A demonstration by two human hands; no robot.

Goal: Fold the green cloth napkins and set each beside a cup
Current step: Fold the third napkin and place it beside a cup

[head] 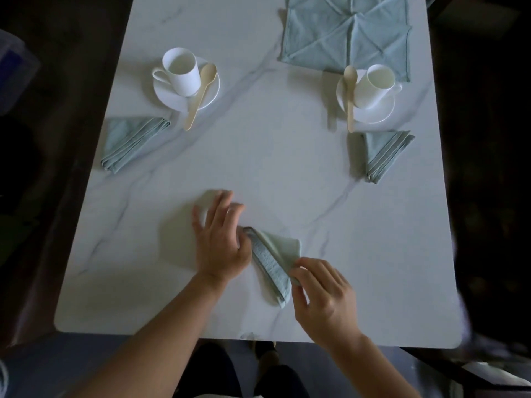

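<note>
Marble table [258, 156], two saucers [169, 99] [373, 115], two wooden spoons [198, 100] [350, 101]

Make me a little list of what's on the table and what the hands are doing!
Table: white marble table
Cups: left cup, right cup
Spoons: left spoon, right spoon
Done: left folded napkin near the left cup; right folded napkin near the right cup
Waiting: flat napkin pile at the far edge
Left hand: flat, fingers straight, at the middle napkin
Right hand: pinches the middle napkin's folded edge
</note>
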